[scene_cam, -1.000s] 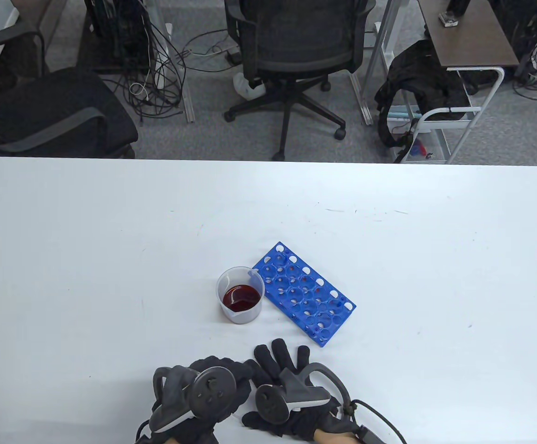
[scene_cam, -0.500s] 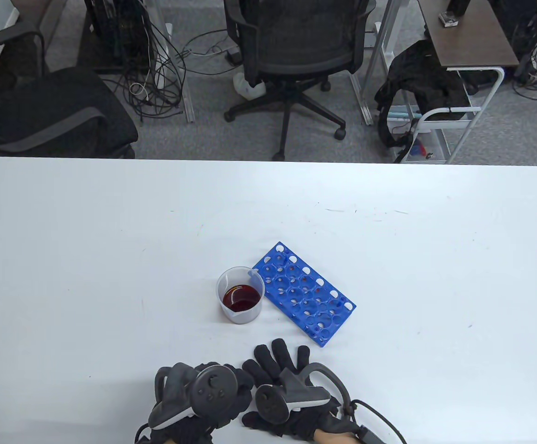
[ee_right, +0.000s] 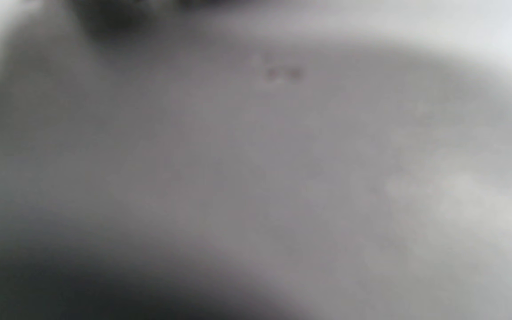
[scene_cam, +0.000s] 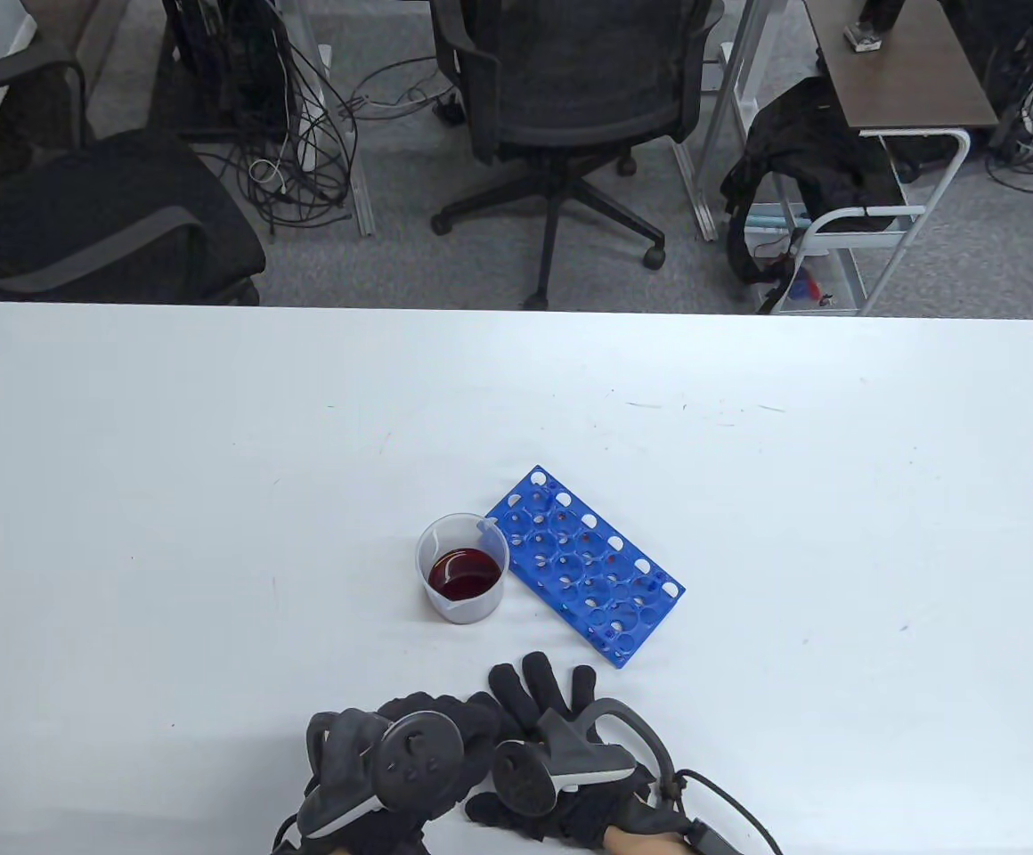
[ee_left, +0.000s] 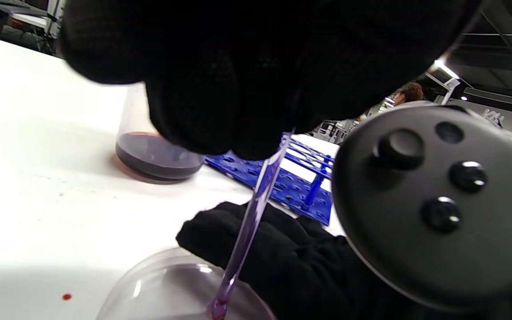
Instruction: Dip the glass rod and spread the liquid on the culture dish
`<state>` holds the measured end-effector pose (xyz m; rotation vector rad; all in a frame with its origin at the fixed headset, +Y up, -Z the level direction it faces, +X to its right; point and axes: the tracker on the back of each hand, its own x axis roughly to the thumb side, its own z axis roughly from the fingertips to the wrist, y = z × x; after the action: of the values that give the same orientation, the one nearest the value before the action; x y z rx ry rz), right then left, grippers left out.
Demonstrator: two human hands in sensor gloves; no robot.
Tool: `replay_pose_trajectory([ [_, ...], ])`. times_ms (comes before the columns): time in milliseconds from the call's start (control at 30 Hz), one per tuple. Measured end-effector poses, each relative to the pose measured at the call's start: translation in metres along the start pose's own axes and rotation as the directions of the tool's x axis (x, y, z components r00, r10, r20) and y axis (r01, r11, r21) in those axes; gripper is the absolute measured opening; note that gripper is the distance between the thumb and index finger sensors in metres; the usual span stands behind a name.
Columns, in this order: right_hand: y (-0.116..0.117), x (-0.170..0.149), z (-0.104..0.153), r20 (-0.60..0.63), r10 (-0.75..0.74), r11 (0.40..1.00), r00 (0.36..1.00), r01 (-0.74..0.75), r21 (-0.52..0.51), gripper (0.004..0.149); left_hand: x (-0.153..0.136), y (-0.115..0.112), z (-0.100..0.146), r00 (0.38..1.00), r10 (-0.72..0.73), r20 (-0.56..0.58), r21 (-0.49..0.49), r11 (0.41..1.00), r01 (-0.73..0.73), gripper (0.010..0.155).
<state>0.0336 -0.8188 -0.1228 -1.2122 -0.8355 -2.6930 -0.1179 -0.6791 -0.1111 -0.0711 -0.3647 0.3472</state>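
Observation:
My left hand [ee_left: 278,138] grips a clear glass rod [ee_left: 252,213] and holds it steeply tilted. The rod's reddish tip touches the inside of the clear culture dish [ee_left: 158,284] at the bottom of the left wrist view. In the table view my left hand [scene_cam: 432,712] covers the dish and rod at the table's front edge. My right hand [scene_cam: 541,690] lies flat with fingers stretched out, right beside the dish, and shows in the left wrist view [ee_left: 282,253] against its far rim. A beaker [scene_cam: 461,570] of dark red liquid stands behind the hands.
A blue test-tube rack [scene_cam: 583,563] lies just right of the beaker, close to my right fingertips. A small red drop [ee_left: 66,296] sits on the white table [scene_cam: 214,499] left of the dish. The right wrist view is a grey blur.
My left hand has shifted slightly to the right and toward the front edge with the rod. The right hand, beaker and rack have not moved.

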Motion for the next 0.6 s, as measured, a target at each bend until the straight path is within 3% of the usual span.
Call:
replay_pose_trajectory([
  [600,0.0000,0.0000,0.0000,0.000,0.000,1.000,1.000,0.000,0.000,0.098,-0.0022,0.0043,-0.0006,0.999,-0.045,-0.025,-0.062,0.997,0.043,0.035],
])
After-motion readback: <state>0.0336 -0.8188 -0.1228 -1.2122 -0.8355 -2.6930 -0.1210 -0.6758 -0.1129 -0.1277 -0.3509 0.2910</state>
